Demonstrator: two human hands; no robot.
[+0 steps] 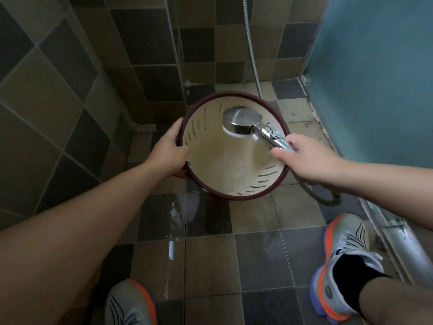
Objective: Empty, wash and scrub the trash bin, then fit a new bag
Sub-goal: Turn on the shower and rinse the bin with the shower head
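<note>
A cream trash bin point(225, 165) with slotted walls and a dark red rim is tilted with its open mouth toward me, above the tiled shower floor. My left hand point(169, 152) grips its left rim, thumb inside. My right hand point(304, 158) holds the chrome handle of a shower head point(242, 120), whose round face hangs over the bin's mouth and points into it. A pale haze of water shows inside the bin below the head.
A metal hose point(251, 50) runs up the back wall and loops by the floor at the right. A blue glass panel point(375, 78) stands to the right, tiled walls to the left and behind. The floor is wet. My two shoes point(344, 261) stand near the bottom.
</note>
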